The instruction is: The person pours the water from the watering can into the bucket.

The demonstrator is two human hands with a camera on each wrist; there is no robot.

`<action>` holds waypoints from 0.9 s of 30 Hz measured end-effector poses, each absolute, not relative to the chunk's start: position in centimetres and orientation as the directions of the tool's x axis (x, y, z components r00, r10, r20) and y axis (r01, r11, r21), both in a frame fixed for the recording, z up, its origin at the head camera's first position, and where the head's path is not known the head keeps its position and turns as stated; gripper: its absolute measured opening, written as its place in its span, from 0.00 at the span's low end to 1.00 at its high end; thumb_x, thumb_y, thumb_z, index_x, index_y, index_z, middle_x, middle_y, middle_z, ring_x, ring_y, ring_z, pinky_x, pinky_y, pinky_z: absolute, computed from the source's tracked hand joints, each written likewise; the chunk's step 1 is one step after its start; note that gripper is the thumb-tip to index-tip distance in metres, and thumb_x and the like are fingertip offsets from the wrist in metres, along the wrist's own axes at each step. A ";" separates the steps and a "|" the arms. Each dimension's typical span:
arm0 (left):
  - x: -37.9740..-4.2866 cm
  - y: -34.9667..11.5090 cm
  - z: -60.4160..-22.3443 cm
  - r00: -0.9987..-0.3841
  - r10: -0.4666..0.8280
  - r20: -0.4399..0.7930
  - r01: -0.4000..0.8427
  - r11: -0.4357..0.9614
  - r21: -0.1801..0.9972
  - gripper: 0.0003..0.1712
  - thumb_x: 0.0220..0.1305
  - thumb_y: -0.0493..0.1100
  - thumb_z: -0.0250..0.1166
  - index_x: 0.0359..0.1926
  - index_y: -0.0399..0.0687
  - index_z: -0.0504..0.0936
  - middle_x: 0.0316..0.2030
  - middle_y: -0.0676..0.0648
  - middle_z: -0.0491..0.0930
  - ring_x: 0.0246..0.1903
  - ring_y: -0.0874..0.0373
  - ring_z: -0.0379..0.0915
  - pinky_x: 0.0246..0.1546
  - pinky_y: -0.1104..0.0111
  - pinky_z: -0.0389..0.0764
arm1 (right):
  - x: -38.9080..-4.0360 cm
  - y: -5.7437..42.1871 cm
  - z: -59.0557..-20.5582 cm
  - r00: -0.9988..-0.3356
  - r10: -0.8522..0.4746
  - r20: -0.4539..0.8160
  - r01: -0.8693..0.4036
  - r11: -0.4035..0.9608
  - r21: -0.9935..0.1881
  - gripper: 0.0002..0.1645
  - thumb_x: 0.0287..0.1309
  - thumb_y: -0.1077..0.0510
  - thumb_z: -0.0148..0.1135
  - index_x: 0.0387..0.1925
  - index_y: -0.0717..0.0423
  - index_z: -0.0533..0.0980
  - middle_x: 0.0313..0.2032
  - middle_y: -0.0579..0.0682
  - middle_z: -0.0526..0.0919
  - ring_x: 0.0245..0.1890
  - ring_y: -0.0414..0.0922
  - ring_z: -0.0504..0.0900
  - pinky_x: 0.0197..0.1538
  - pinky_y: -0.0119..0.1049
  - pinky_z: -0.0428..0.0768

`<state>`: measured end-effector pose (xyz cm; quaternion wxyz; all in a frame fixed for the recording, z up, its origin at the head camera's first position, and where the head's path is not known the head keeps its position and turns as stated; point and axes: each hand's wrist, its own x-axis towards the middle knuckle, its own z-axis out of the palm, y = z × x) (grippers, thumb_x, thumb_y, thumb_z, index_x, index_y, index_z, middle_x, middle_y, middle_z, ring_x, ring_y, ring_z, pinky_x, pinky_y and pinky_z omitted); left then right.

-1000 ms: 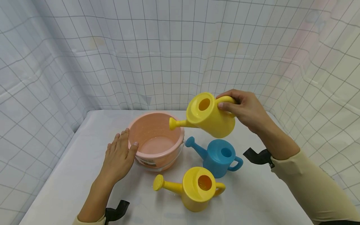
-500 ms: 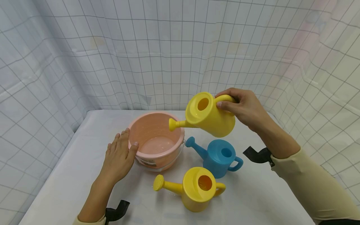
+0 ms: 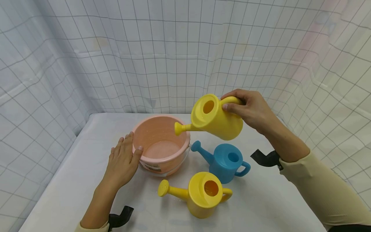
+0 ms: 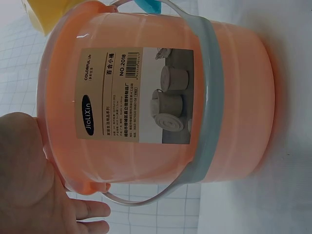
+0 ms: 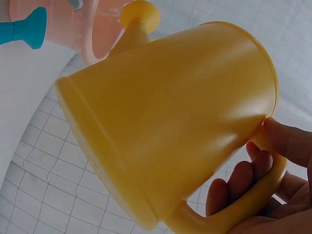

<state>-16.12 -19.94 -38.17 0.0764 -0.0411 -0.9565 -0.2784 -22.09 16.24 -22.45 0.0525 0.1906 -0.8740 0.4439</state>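
Observation:
My right hand point(image 3: 250, 108) grips the handle of a yellow watering can point(image 3: 224, 124), its fingers wrapped through the loop as the right wrist view shows. This can is lifted and tilted left, with its spout head point(image 3: 178, 128) over the right rim of a pink bucket point(image 3: 166, 164). A little water seems to lie in the bucket's bottom. My left hand point(image 3: 123, 162) rests against the bucket's left rim with its fingers straight. In the left wrist view the bucket's label point(image 4: 134, 95) and grey-white handle point(image 4: 209, 97), hanging down, show clearly.
A blue watering can point(image 3: 226, 162) stands right of the bucket, below the lifted one. Nearer me stands a second yellow watering can point(image 3: 203, 196), holding some water, its spout pointing left. All rest on a white-covered table point(image 3: 84, 154). Grid-patterned curtains point(image 3: 185, 58) enclose the back and sides.
My right hand has risen very slightly, and the back of the held watering can with it. The left hand, the bucket and the other two cans have not moved.

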 end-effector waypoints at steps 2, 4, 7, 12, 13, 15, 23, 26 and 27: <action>-16.1 -19.9 -38.2 -0.985 0.035 0.171 0.121 0.842 0.525 0.40 0.72 0.62 0.36 0.75 0.48 0.36 0.73 0.35 0.44 0.73 0.36 0.33 0.65 0.34 0.37 | -22.1 16.2 -22.4 -0.921 -0.287 0.262 -0.381 0.536 -0.753 0.17 0.61 0.51 0.60 0.49 0.54 0.78 0.43 0.52 0.81 0.37 0.46 0.78 0.40 0.28 0.80; -16.1 -19.9 -38.2 -0.984 0.035 0.172 0.122 0.843 0.525 0.40 0.72 0.62 0.36 0.75 0.48 0.36 0.73 0.35 0.44 0.73 0.35 0.33 0.65 0.33 0.38 | -22.1 16.1 -22.3 -0.922 -0.287 0.262 -0.381 0.543 -0.748 0.17 0.61 0.51 0.61 0.49 0.53 0.78 0.43 0.51 0.81 0.37 0.46 0.78 0.40 0.28 0.80; -16.1 -19.9 -38.1 -0.984 0.036 0.172 0.122 0.842 0.526 0.40 0.72 0.62 0.36 0.75 0.48 0.36 0.73 0.35 0.44 0.73 0.36 0.33 0.65 0.33 0.38 | -22.0 16.0 -22.2 -0.921 -0.287 0.263 -0.383 0.545 -0.746 0.16 0.61 0.51 0.61 0.48 0.53 0.78 0.42 0.51 0.81 0.37 0.46 0.78 0.40 0.28 0.80; -16.1 -20.0 -38.2 -0.985 0.037 0.171 0.123 0.843 0.524 0.41 0.72 0.63 0.36 0.75 0.48 0.36 0.73 0.36 0.44 0.73 0.36 0.33 0.65 0.33 0.38 | -21.9 15.8 -22.0 -0.923 -0.288 0.255 -0.377 0.549 -0.745 0.17 0.61 0.51 0.60 0.49 0.55 0.78 0.43 0.53 0.81 0.37 0.46 0.78 0.40 0.28 0.80; -16.1 -20.0 -38.2 -0.985 0.037 0.171 0.123 0.844 0.523 0.41 0.72 0.63 0.36 0.75 0.48 0.36 0.73 0.36 0.44 0.73 0.36 0.33 0.65 0.33 0.38 | -21.9 15.8 -21.9 -0.924 -0.287 0.252 -0.375 0.552 -0.745 0.17 0.61 0.51 0.60 0.49 0.55 0.78 0.43 0.53 0.81 0.37 0.46 0.78 0.40 0.28 0.80; -16.1 -20.0 -38.2 -0.985 0.037 0.171 0.122 0.845 0.521 0.41 0.72 0.63 0.36 0.75 0.48 0.36 0.73 0.36 0.45 0.73 0.36 0.33 0.65 0.33 0.38 | -21.9 15.7 -21.9 -0.926 -0.284 0.249 -0.371 0.557 -0.743 0.17 0.61 0.51 0.60 0.48 0.54 0.78 0.42 0.52 0.81 0.37 0.46 0.78 0.41 0.28 0.80; -16.0 -19.9 -38.1 -0.985 0.035 0.170 0.121 0.842 0.525 0.41 0.72 0.63 0.36 0.75 0.48 0.36 0.74 0.36 0.44 0.73 0.36 0.33 0.65 0.34 0.37 | -21.9 15.5 -21.8 -0.922 -0.288 0.260 -0.383 0.563 -0.732 0.16 0.61 0.52 0.60 0.49 0.54 0.78 0.42 0.52 0.81 0.37 0.46 0.78 0.41 0.28 0.80; -15.9 -19.9 -38.1 -0.985 0.036 0.171 0.123 0.842 0.525 0.41 0.72 0.62 0.36 0.75 0.48 0.36 0.73 0.36 0.45 0.73 0.36 0.33 0.65 0.34 0.38 | -21.8 15.5 -21.7 -0.923 -0.288 0.255 -0.379 0.568 -0.731 0.17 0.61 0.52 0.60 0.49 0.54 0.78 0.42 0.53 0.81 0.37 0.46 0.78 0.41 0.28 0.80; -15.9 -19.9 -38.1 -0.984 0.037 0.172 0.124 0.842 0.526 0.40 0.72 0.62 0.36 0.75 0.48 0.36 0.73 0.36 0.45 0.73 0.36 0.33 0.65 0.34 0.38 | -21.7 15.4 -21.6 -0.923 -0.288 0.254 -0.378 0.569 -0.731 0.17 0.61 0.52 0.60 0.49 0.54 0.78 0.42 0.53 0.81 0.37 0.46 0.78 0.41 0.28 0.80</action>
